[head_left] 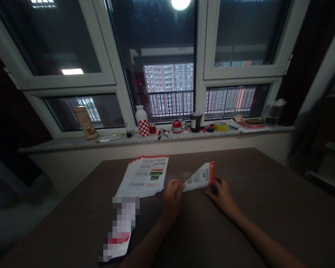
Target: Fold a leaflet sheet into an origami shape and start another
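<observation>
A folded leaflet (pixel 200 176), white with an orange edge, lies on the brown table (pixel 254 208) between my hands. My left hand (pixel 172 196) is closed and pinches the leaflet's pointed left corner. My right hand (pixel 222 193) presses on the leaflet's right lower edge with its fingers bent against the paper. A stack of similar printed leaflets (pixel 143 176) lies flat just left of my left hand.
A blurred-out flat object (pixel 120 230) lies near the table's front left. The stone windowsill (pixel 72 143) behind holds a tall tin (pixel 85 123), a red-checked bottle (pixel 142 121), a red can (pixel 176 126), a dark cup (pixel 195 122), yellow tape (pixel 220 126) and papers.
</observation>
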Motion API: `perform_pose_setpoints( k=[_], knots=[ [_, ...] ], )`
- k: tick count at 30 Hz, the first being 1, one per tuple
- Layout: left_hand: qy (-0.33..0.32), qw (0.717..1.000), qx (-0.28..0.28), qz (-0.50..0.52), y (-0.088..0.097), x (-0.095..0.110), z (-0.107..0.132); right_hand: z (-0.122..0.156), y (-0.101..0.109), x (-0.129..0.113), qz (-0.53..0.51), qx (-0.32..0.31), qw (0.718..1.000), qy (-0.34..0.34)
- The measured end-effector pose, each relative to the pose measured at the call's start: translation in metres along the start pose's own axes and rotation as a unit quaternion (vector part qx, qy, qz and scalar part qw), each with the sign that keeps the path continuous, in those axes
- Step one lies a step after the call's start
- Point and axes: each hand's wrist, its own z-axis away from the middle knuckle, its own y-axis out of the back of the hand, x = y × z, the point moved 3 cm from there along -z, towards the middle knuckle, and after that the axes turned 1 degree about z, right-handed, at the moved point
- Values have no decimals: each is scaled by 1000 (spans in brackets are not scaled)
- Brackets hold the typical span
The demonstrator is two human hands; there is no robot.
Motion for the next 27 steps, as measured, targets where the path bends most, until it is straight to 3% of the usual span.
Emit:
perform_pose_setpoints(
  k=[6,8,14,18,21,23,27],
  knots=[
    [12,996,76,40,4,-3,-1,-1,3,-21,-142,-137,980,37],
    [20,995,88,33,4,-5,-1,-2,4,-23,-207,-152,966,6],
    [33,993,105,-51,5,-14,0,-5,11,-22,-304,-87,947,-63],
    [37,990,80,-110,3,-15,1,-6,15,-21,-375,-28,922,-94],
    [52,987,45,-142,1,-10,2,-6,14,-18,-415,-20,903,-108],
    [65,985,20,-160,-1,-8,3,-6,14,-14,-402,-17,910,-102],
    [79,976,-18,-201,-4,-11,6,-5,14,-6,-236,-2,970,-61]
  ],
)
